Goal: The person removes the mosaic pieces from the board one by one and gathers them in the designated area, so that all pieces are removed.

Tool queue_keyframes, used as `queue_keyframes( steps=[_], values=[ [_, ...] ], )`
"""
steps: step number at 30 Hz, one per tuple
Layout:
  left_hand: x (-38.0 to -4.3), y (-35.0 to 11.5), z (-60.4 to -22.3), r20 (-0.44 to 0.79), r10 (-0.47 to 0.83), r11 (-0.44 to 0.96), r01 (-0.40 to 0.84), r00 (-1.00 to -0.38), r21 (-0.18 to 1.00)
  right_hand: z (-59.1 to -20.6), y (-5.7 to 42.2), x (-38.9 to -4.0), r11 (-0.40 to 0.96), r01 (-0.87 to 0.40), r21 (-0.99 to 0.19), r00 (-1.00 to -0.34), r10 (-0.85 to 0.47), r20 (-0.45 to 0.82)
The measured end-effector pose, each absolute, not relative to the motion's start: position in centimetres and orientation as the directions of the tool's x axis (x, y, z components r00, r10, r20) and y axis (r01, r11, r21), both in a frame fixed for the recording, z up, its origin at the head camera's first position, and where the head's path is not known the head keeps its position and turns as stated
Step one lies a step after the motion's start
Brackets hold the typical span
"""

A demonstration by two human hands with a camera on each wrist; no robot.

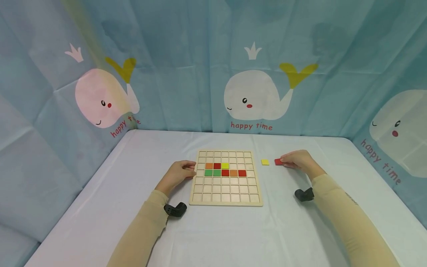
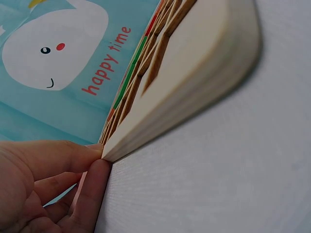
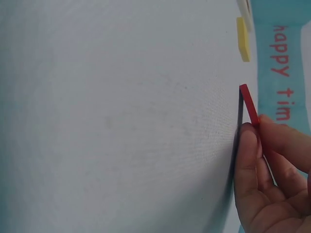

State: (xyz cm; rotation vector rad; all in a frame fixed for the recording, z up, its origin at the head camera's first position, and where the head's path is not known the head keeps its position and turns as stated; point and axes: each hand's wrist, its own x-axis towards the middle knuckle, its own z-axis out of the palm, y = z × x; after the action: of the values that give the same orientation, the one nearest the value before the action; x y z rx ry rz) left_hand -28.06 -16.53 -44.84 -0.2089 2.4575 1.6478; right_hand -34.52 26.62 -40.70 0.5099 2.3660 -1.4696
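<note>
A pale wooden grid board (image 1: 226, 200) lies flat on the table, with several orange, red, yellow and green square tiles in its two middle rows. My left hand (image 1: 176, 173) holds the board's left edge; in the left wrist view the thumb and a finger (image 2: 97, 179) meet at that edge. To the right of the board, my right hand (image 1: 299, 162) pinches a red square tile (image 1: 278, 162) between thumb and fingers. The right wrist view shows the red tile (image 3: 249, 103) tilted, one end close to the tabletop. A yellow square tile (image 1: 265, 162) lies between the board and the red tile.
A white cloth (image 1: 213, 237) covers the table. Light blue curtains (image 1: 186, 74) printed with whales stand at the back and both sides. Dark wrist cameras (image 1: 176, 210) sit on both forearms, low over the cloth.
</note>
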Motion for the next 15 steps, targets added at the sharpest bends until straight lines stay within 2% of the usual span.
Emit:
queue_keyframes(
  steps=[10,15],
  values=[
    [-27.96,-16.49,-44.65,-0.216,-0.017,0.387,-0.205,-0.976,0.899,-40.76,26.6,-34.81,0.49,0.439,-0.754,-0.893,0.147,-0.425],
    [-27.95,-16.55,-44.66,-0.211,-0.016,0.405,-0.199,-0.977,0.893,-40.67,26.64,-34.7,0.483,0.424,-0.766,-0.901,0.139,-0.411]
  ],
)
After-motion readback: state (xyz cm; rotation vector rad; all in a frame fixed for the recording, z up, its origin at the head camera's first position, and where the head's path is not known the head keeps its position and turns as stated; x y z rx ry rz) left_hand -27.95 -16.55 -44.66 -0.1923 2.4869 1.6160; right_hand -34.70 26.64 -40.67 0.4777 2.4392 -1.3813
